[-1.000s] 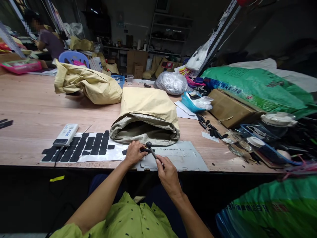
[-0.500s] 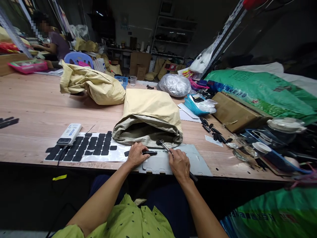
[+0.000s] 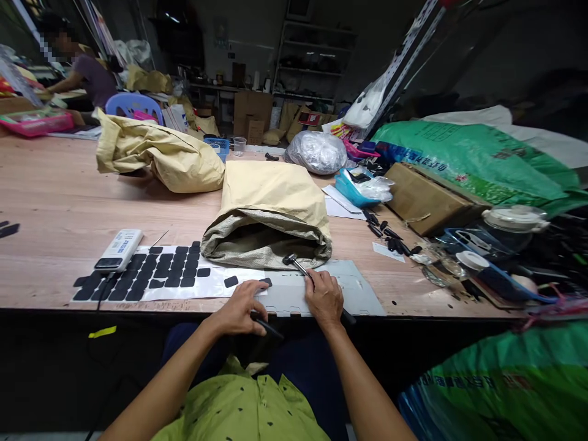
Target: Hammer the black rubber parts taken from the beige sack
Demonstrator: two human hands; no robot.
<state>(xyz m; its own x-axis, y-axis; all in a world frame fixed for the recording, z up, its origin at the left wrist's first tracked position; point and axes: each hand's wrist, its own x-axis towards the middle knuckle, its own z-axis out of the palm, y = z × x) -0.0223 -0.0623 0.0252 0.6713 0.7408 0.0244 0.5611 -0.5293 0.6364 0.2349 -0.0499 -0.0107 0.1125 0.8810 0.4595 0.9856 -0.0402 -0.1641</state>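
Note:
My left hand [image 3: 243, 309] is at the table's front edge, closed on a slim black piece [image 3: 270, 326] whose kind I cannot make out; it slants down past the edge. My right hand [image 3: 324, 298] grips a hammer [image 3: 299, 266]. Its metal head points toward the mouth of a yellow sack [image 3: 275, 190], and its black handle end shows under the hand. Below both hands' reach lies a grey board [image 3: 362, 291], partly under the sack. A white sheet [image 3: 215, 286] with several black rounded stickers [image 3: 177, 266] spreads left of the board.
A white device [image 3: 119, 250] with a cable lies on the sheet. Behind is another yellow sack [image 3: 160, 153]. At right are loose black pieces [image 3: 390, 236], a cardboard box [image 3: 432, 196], jars and a green sack [image 3: 478, 153]. A person [image 3: 92, 76] sits far left.
My left hand has drawn the slim black piece off the board, back and down past the table edge. My right hand still holds the hammer over the board. The view has shifted slightly.

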